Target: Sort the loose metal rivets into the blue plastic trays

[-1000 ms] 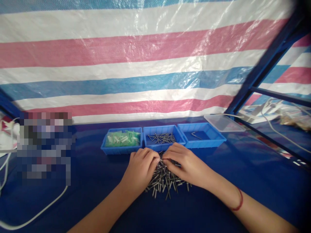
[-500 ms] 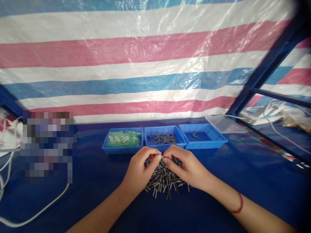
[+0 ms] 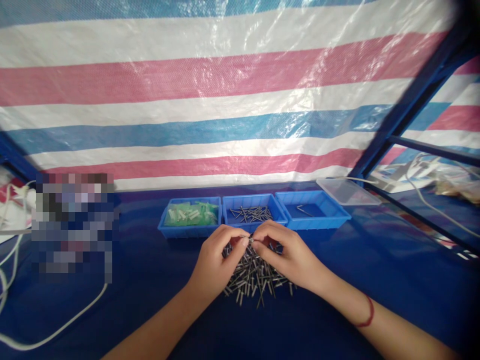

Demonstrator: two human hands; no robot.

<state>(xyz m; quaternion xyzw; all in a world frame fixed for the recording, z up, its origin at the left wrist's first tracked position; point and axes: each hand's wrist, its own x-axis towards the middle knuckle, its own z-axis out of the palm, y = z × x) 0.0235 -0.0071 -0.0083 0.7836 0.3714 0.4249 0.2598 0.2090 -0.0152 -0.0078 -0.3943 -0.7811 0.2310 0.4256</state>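
While its top and both sides run out of view, a woven plastic sheet [image 3: 202, 80] in glossy red, white and blue stripes fills the background, creased and catching glare. Below it spreads a smooth dark-blue table [image 3: 150, 310], its near edge cut off. On the right slants a blue frame post [image 3: 405, 100], its upper end lost in shadow; at far left a blocky blur hides whatever lies there.

Both forearms enter from the bottom edge. The left hand [image 3: 215, 257] and right hand [image 3: 288, 255] meet over the middle, thumbs and forefingers pinched together, partly covering a heap of slim metal rivets [image 3: 258, 280] on the table.

Just beyond stand three ribbed blue plastic trays: the left tray [image 3: 189, 231] holds pale pieces in green film (their exact form is hard to read), the middle tray [image 3: 245, 201] a tangle of thin metal pins [image 3: 251, 214], the right tray [image 3: 318, 223] only a thin pin or two. Behind it lies a translucent lid [image 3: 350, 192].

Smallest is the metal piece [image 3: 251, 240] grasped between both hands' fingertips, mostly covered, its shape unclear.
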